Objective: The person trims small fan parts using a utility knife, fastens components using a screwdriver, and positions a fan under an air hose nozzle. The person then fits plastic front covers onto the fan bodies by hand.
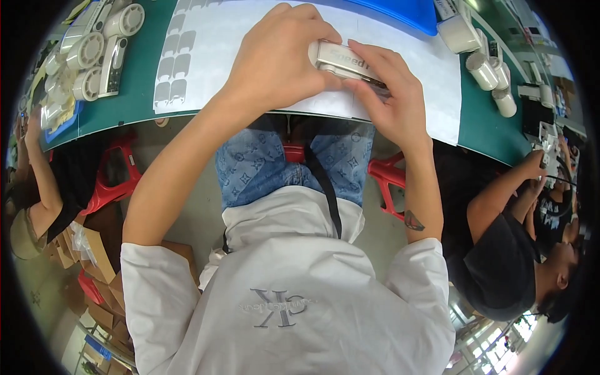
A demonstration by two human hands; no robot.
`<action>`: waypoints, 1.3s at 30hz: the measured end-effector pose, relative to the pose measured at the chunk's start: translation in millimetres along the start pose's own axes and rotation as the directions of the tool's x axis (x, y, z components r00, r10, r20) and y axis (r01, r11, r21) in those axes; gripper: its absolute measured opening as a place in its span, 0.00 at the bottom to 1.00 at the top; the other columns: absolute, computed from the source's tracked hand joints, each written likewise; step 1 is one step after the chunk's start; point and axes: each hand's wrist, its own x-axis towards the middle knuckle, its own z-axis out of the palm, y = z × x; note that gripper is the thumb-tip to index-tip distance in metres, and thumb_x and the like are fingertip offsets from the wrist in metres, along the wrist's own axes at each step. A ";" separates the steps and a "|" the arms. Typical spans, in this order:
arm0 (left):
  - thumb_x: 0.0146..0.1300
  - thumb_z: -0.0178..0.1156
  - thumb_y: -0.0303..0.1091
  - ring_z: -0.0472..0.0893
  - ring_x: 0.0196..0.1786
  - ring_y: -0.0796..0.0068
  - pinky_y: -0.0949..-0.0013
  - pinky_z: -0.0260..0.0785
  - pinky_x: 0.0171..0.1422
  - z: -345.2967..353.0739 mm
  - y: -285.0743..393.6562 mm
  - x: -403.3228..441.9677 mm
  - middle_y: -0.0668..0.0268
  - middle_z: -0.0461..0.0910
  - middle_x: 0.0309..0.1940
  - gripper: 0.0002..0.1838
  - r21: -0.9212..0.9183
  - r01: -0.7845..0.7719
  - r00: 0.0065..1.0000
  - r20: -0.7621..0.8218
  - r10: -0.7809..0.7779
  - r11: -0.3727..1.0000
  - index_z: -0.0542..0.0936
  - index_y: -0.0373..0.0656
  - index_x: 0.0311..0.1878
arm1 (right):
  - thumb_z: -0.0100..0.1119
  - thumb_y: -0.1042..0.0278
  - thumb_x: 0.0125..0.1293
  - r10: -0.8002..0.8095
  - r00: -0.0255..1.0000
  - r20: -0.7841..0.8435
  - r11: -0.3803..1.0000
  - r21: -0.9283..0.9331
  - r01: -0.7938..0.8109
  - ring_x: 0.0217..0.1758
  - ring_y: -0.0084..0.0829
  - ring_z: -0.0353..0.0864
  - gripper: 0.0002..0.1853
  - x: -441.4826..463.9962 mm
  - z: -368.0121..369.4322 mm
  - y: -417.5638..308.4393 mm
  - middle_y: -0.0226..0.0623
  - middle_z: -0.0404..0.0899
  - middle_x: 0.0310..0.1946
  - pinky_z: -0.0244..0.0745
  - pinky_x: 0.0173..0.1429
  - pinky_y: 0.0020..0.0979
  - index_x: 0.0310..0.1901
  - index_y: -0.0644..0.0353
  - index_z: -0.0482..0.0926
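Between my two hands is a small white plastic device (347,57) with grey lettering that begins "Speed". My left hand (284,56) wraps its rounded left end, with fingers curled over the top and the thumb below. At the other end, my right hand (394,87) pinches it between thumb and fingers, covering part of the lettering. A dark gap shows along the device's lower right side. White paper (250,19) covers the table beneath my hands, just in from the front edge. Grey rounded stickers (170,81) line its left side.
White devices with round grilles (86,51) lie at left beside a blue-edged tray (65,122). A blue tray (406,14) is at the back. More white cylindrical parts (484,69) stand at right on the green tabletop (478,128). Co-workers sit on both sides.
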 end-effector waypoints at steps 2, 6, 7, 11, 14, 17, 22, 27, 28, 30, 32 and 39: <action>0.39 0.79 0.39 0.79 0.46 0.58 0.61 0.71 0.55 3.7 -2.4 -0.4 0.64 0.81 0.39 0.23 -0.002 0.007 1.000 -0.013 -0.007 1.000 0.87 0.42 0.42 | 0.69 0.68 0.59 -0.030 1.000 -0.010 1.000 -0.008 0.030 0.51 0.43 0.81 0.24 1.2 -1.2 1.3 0.44 0.82 0.51 0.77 0.57 0.35 0.59 0.59 0.81; 0.39 0.79 0.40 0.80 0.47 0.56 0.61 0.72 0.54 -7.0 -6.5 13.1 0.61 0.82 0.40 0.24 0.015 0.044 0.994 0.099 -0.045 0.999 0.87 0.41 0.42 | 0.67 0.70 0.60 0.062 0.996 0.060 0.989 0.129 -0.069 0.52 0.43 0.82 0.24 7.8 -6.9 1.2 0.46 0.82 0.51 0.77 0.58 0.35 0.59 0.60 0.80; 0.39 0.79 0.40 0.80 0.47 0.56 0.61 0.72 0.54 -9.1 -6.9 15.5 0.61 0.82 0.40 0.24 0.020 0.030 0.996 0.083 -0.032 0.999 0.87 0.41 0.42 | 0.67 0.71 0.60 0.064 0.995 0.074 0.983 0.165 -0.075 0.53 0.44 0.82 0.24 9.7 -8.2 1.0 0.47 0.81 0.51 0.77 0.58 0.35 0.60 0.61 0.80; 0.38 0.79 0.41 0.81 0.47 0.55 0.60 0.73 0.55 -10.6 -13.3 15.0 0.57 0.83 0.41 0.26 -0.038 0.007 0.993 0.116 -0.003 0.999 0.87 0.38 0.42 | 0.67 0.70 0.59 0.073 0.995 0.065 0.985 0.150 -0.083 0.53 0.44 0.82 0.24 8.1 -5.6 -0.1 0.48 0.81 0.51 0.77 0.58 0.36 0.59 0.62 0.80; 0.38 0.78 0.40 0.81 0.48 0.54 0.60 0.73 0.56 -15.7 -13.7 15.1 0.56 0.84 0.41 0.26 -0.070 -0.012 0.990 0.139 0.022 0.998 0.87 0.37 0.42 | 0.68 0.68 0.58 0.038 0.998 0.054 0.994 0.099 -0.043 0.51 0.46 0.81 0.25 8.1 -3.9 -3.4 0.48 0.82 0.50 0.76 0.56 0.38 0.59 0.62 0.80; 0.38 0.77 0.39 0.80 0.49 0.54 0.59 0.72 0.57 -24.3 -11.0 7.4 0.56 0.83 0.42 0.26 -0.093 0.057 0.977 0.211 -0.036 0.994 0.87 0.37 0.44 | 0.70 0.68 0.57 0.058 0.994 0.094 0.990 0.126 -0.070 0.50 0.45 0.81 0.25 7.2 -3.6 -11.8 0.47 0.82 0.48 0.77 0.55 0.37 0.57 0.62 0.80; 0.39 0.75 0.35 0.77 0.51 0.54 0.59 0.71 0.59 -38.9 -8.6 -3.9 0.56 0.82 0.44 0.26 -0.135 0.086 0.977 0.208 -0.057 0.987 0.86 0.39 0.47 | 0.73 0.68 0.54 0.075 0.994 0.078 0.993 0.086 -0.082 0.47 0.43 0.82 0.24 17.1 5.8 -31.3 0.45 0.82 0.44 0.77 0.52 0.36 0.54 0.62 0.81; 0.38 0.75 0.34 0.78 0.51 0.54 0.59 0.71 0.59 -54.4 -22.8 -11.3 0.56 0.82 0.43 0.26 -0.197 0.039 0.984 0.178 -0.003 0.980 0.86 0.39 0.46 | 0.71 0.70 0.56 0.018 0.987 0.157 0.999 0.040 -0.025 0.48 0.44 0.82 0.25 31.1 -0.8 -51.6 0.45 0.81 0.46 0.77 0.52 0.35 0.56 0.63 0.80; 0.38 0.75 0.34 0.78 0.51 0.54 0.59 0.71 0.59 -57.0 -24.8 -13.4 0.56 0.82 0.43 0.26 -0.193 0.026 0.987 0.159 0.006 0.981 0.86 0.39 0.46 | 0.71 0.72 0.56 0.002 0.980 0.199 0.998 0.054 -0.013 0.47 0.43 0.82 0.25 34.2 -3.8 -55.0 0.46 0.81 0.47 0.77 0.52 0.34 0.57 0.63 0.79; 0.38 0.76 0.34 0.78 0.50 0.53 0.59 0.71 0.58 -62.3 -28.3 -16.6 0.56 0.82 0.43 0.26 -0.234 -0.001 0.993 0.118 0.029 0.972 0.86 0.39 0.46 | 0.70 0.71 0.57 -0.003 0.974 0.225 1.000 0.028 -0.004 0.48 0.43 0.82 0.26 39.5 -4.9 -60.6 0.46 0.80 0.48 0.76 0.53 0.34 0.59 0.63 0.78; 0.38 0.76 0.35 0.78 0.50 0.53 0.58 0.71 0.58 -69.2 -32.7 -16.2 0.57 0.82 0.43 0.26 -0.251 -0.008 0.994 0.101 0.034 0.968 0.86 0.39 0.45 | 0.71 0.71 0.57 0.006 0.970 0.241 0.999 0.031 -0.014 0.48 0.43 0.82 0.27 46.1 -5.1 -67.4 0.46 0.80 0.48 0.76 0.53 0.34 0.59 0.64 0.78; 0.39 0.79 0.38 0.80 0.51 0.57 0.61 0.72 0.58 -90.2 -42.4 -18.9 0.59 0.83 0.43 0.26 -0.312 0.021 0.999 0.049 -0.006 0.950 0.86 0.40 0.46 | 0.72 0.72 0.54 -0.054 0.969 0.240 0.998 -0.011 0.058 0.47 0.42 0.83 0.27 78.6 -9.4 -87.5 0.44 0.83 0.46 0.77 0.52 0.35 0.58 0.61 0.80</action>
